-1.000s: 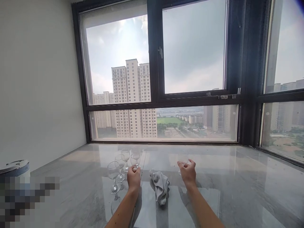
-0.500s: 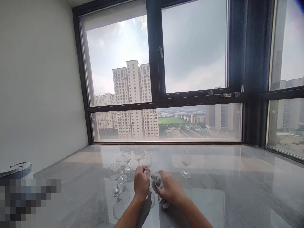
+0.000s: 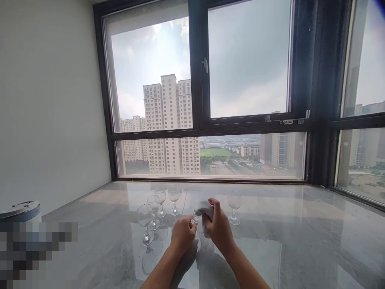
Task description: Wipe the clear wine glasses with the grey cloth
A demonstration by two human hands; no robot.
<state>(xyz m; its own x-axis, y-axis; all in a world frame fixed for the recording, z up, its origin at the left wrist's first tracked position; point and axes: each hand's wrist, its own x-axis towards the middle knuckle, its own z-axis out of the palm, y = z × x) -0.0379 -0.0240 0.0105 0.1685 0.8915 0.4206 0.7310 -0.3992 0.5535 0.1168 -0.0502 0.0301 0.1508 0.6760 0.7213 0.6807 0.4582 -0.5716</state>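
Note:
My left hand [image 3: 183, 233] is closed around the stem of a wine glass [image 3: 194, 218], which is tilted over the counter. My right hand [image 3: 219, 224] grips a pale grey cloth [image 3: 205, 209] that covers the bowl of that glass, so most of the bowl is hidden. To the left of my hands several clear wine glasses stand upright, among them a near one [image 3: 144, 218] and a farther one [image 3: 174, 196]. Another wine glass [image 3: 234, 202] stands alone to the right of the cloth.
The glossy grey stone counter [image 3: 99, 245] runs up to a dark-framed window [image 3: 197, 132]. A white wall [image 3: 54, 112] borders it on the left. At the left edge is a bucket [image 3: 28, 212], its lower part blurred by pixelation.
The held glass has gone from upright to tilted. My right hand has risen and brought the cloth from beside the glass onto its bowl. My left hand has shifted slightly right.

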